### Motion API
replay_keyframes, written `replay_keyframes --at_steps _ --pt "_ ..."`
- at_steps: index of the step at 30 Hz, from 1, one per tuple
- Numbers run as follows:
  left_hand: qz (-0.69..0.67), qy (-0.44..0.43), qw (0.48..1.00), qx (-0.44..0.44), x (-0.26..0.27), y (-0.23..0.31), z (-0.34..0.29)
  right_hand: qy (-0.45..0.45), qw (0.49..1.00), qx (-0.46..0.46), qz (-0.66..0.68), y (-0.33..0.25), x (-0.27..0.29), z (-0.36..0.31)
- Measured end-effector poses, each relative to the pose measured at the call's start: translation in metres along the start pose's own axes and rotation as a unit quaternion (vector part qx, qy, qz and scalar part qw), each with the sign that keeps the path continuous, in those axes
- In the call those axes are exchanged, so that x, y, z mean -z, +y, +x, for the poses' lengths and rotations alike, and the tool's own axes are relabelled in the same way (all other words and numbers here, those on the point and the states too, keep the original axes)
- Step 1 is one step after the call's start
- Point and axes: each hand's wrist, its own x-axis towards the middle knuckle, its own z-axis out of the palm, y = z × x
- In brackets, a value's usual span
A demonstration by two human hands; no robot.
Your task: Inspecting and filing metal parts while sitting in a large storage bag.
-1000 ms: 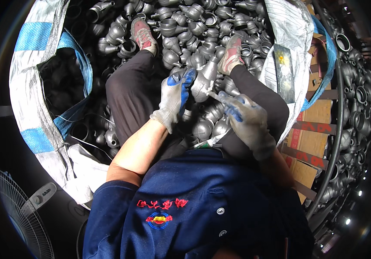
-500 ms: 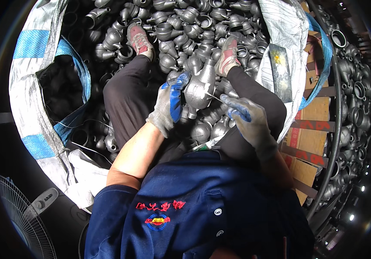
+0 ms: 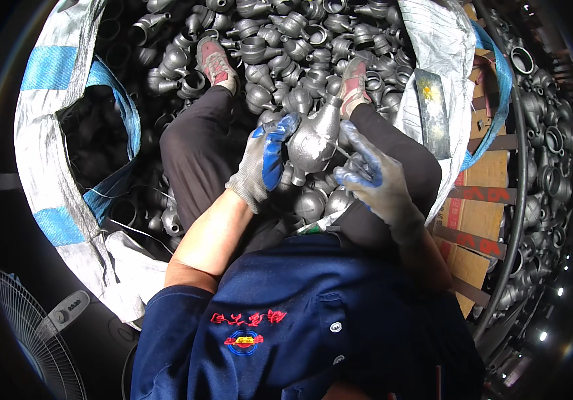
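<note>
Gloves of grey knit with blue-coated palms cover both hands. Left hand (image 3: 260,167) has its grip clamped on a grey cast-metal fitting (image 3: 314,139) — a bulbous body tapering to a narrow neck that points up and away from the person. Fingers wrap the fitting's left flank, thumb side toward the wearer. Right hand (image 3: 374,180) sits just right of the fitting; its fingers are curled together around a thin rod-like tool (image 3: 345,155) whose tip meets the lower right of the fitting's body. Whether the tool enters an opening cannot be told. Held fitting hangs above the person's lap, between the two knees in dark trousers (image 3: 193,153). Beyond the grip, and beneath it, lies a heap of like grey fittings (image 3: 286,40), on which both reddish shoes (image 3: 216,63) rest. Left of the left hand, a white woven bulk sack with blue bands (image 3: 50,127) stands open, dark inside. Right of the right hand — a second sack wall (image 3: 436,60), stacked brown cartons (image 3: 470,213) and a rack of further fittings (image 3: 543,160). Below-left of the grip, a fan (image 3: 26,333) shows at the edge.
</note>
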Motion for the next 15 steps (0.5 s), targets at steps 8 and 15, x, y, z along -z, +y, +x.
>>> replay_keyframes --at_steps 8,15 --pt "-0.161 -0.056 0.983 0.073 0.005 -0.016 0.007 0.022 0.965 0.203 -0.163 0.017 -0.013 0.012" --pt "-0.224 -0.058 0.970 0.071 0.000 -0.022 0.010 -0.021 0.935 0.240 -0.262 0.012 -0.013 0.008"
